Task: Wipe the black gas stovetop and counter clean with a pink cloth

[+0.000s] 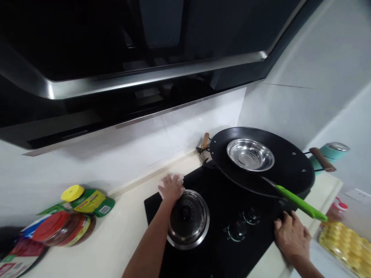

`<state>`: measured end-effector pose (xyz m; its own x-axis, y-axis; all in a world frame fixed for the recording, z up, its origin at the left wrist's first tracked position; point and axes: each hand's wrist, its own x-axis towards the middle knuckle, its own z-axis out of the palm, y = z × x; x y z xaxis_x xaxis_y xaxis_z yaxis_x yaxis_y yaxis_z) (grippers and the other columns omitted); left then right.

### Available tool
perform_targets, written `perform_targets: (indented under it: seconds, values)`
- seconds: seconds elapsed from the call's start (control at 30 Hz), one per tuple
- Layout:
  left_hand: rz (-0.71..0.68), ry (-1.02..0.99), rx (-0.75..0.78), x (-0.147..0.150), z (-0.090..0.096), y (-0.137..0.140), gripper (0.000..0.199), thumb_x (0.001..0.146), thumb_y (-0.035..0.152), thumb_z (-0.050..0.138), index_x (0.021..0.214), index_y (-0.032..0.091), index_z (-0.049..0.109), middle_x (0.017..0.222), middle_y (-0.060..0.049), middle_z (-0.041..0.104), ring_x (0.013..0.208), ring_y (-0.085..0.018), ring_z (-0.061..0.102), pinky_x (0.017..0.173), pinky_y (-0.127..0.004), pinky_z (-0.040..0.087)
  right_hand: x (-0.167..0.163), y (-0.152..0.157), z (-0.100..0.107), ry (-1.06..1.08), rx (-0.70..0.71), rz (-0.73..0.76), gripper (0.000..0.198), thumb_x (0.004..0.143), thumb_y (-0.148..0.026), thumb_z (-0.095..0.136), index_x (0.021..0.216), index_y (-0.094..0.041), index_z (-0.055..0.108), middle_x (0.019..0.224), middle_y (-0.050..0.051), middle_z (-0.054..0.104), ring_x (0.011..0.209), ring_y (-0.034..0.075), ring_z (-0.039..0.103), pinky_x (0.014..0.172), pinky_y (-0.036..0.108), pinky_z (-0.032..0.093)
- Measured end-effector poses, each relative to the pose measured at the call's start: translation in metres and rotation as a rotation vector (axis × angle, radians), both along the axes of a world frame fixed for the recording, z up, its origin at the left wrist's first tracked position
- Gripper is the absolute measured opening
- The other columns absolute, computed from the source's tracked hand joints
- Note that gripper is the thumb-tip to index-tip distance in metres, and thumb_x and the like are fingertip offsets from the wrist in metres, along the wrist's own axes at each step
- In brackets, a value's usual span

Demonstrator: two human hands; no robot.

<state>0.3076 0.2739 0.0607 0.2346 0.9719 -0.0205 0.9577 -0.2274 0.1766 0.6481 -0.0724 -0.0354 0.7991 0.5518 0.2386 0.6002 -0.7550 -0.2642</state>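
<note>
A pale, crumpled cloth (180,181) lies under my left hand (170,188), which presses it onto the back left corner of the black glass stove (220,239). My fingers are over the cloth and hold it. Just in front of that hand is the left burner with a round metal lid-like cover (193,227). My right hand (292,233) rests at the stove's front right edge, fingers a little bent and apart, holding nothing. Behind it, a large black wok (290,170) sits on the stove. Inside are a shiny steel bowl (251,154) and a spatula with a green handle (301,202).
A black range hood (145,88) hangs low over the stove. On the left counter (116,239) stand a green jar with a yellow lid (89,200) and a red-lidded jar (66,229). A turquoise flask (333,151) is behind the wok; a yellow package (344,247) lies at right.
</note>
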Motion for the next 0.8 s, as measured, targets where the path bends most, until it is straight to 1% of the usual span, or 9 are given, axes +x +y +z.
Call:
perform_targets:
  seconds: [0.1, 0.17, 0.3, 0.43, 0.53, 0.6, 0.7, 0.8]
  values:
    - [-0.017, -0.045, -0.013, 0.053, -0.002, 0.001, 0.063, 0.092, 0.052, 0.065, 0.147, 0.026, 0.050, 0.165, -0.011, 0.038, 0.151, -0.037, 0.036, 0.123, -0.070, 0.032, -0.001, 0.002, 0.000, -0.017, 0.014, 0.003, 0.061, 0.099, -0.042, 0.024, 0.141, -0.006, 0.051, 0.150, 0.027, 0.047, 0.147, 0.037, 0.041, 0.121, 0.057, 0.026]
    - [-0.022, -0.071, -0.013, 0.078, -0.002, -0.002, 0.061, 0.092, 0.050, 0.066, 0.146, 0.025, 0.051, 0.164, -0.011, 0.040, 0.149, -0.036, 0.039, 0.122, -0.069, 0.034, 0.000, 0.003, -0.001, -0.026, 0.020, 0.003, 0.062, 0.100, -0.043, 0.023, 0.140, -0.006, 0.051, 0.149, 0.027, 0.048, 0.147, 0.037, 0.040, 0.122, 0.058, 0.026]
    - [-0.056, -0.110, -0.007, 0.108, -0.005, -0.017, 0.058, 0.094, 0.049, 0.063, 0.146, 0.027, 0.051, 0.163, -0.011, 0.041, 0.147, -0.035, 0.042, 0.121, -0.067, 0.038, 0.001, 0.003, -0.005, -0.036, 0.025, -0.001, 0.061, 0.100, -0.043, 0.024, 0.140, -0.007, 0.051, 0.149, 0.026, 0.048, 0.147, 0.036, 0.039, 0.123, 0.057, 0.024]
    - [-0.159, -0.137, -0.004, 0.132, -0.011, -0.049, 0.055, 0.096, 0.048, 0.061, 0.145, 0.027, 0.052, 0.163, -0.011, 0.042, 0.147, -0.035, 0.042, 0.121, -0.066, 0.038, 0.003, 0.003, -0.007, -0.040, 0.022, 0.010, 0.059, 0.099, -0.040, 0.026, 0.142, -0.007, 0.049, 0.150, 0.026, 0.047, 0.147, 0.036, 0.039, 0.122, 0.056, 0.023]
    - [-0.239, -0.158, -0.011, 0.142, -0.018, -0.076, 0.055, 0.094, 0.049, 0.063, 0.144, 0.027, 0.053, 0.164, -0.010, 0.041, 0.149, -0.035, 0.040, 0.123, -0.067, 0.035, 0.003, 0.003, -0.006, -0.029, 0.007, 0.001, 0.059, 0.099, -0.039, 0.026, 0.142, -0.007, 0.050, 0.151, 0.026, 0.046, 0.145, 0.037, 0.041, 0.121, 0.056, 0.024]
    - [-0.283, -0.172, -0.018, 0.142, -0.022, -0.093, 0.056, 0.093, 0.049, 0.064, 0.144, 0.028, 0.054, 0.166, -0.010, 0.039, 0.153, -0.037, 0.034, 0.124, -0.071, 0.029, 0.003, 0.003, -0.004, -0.022, -0.002, -0.006, 0.060, 0.099, -0.040, 0.025, 0.142, -0.006, 0.050, 0.151, 0.026, 0.046, 0.143, 0.038, 0.043, 0.121, 0.056, 0.025]
    - [-0.355, -0.201, -0.018, 0.132, -0.028, -0.116, 0.051, 0.094, 0.051, 0.060, 0.142, 0.035, 0.058, 0.168, -0.010, 0.036, 0.157, -0.042, 0.025, 0.124, -0.077, 0.019, 0.003, 0.003, -0.003, 0.002, 0.007, -0.010, 0.060, 0.100, -0.041, 0.025, 0.143, -0.007, 0.050, 0.153, 0.026, 0.045, 0.142, 0.038, 0.044, 0.121, 0.057, 0.025]
    - [-0.423, -0.241, -0.003, 0.116, -0.030, -0.138, 0.052, 0.093, 0.053, 0.058, 0.143, 0.038, 0.059, 0.168, -0.011, 0.037, 0.157, -0.046, 0.023, 0.122, -0.078, 0.016, 0.002, 0.003, -0.001, 0.038, 0.024, -0.010, 0.060, 0.099, -0.041, 0.029, 0.145, -0.008, 0.048, 0.156, 0.026, 0.041, 0.143, 0.039, 0.042, 0.121, 0.058, 0.024]
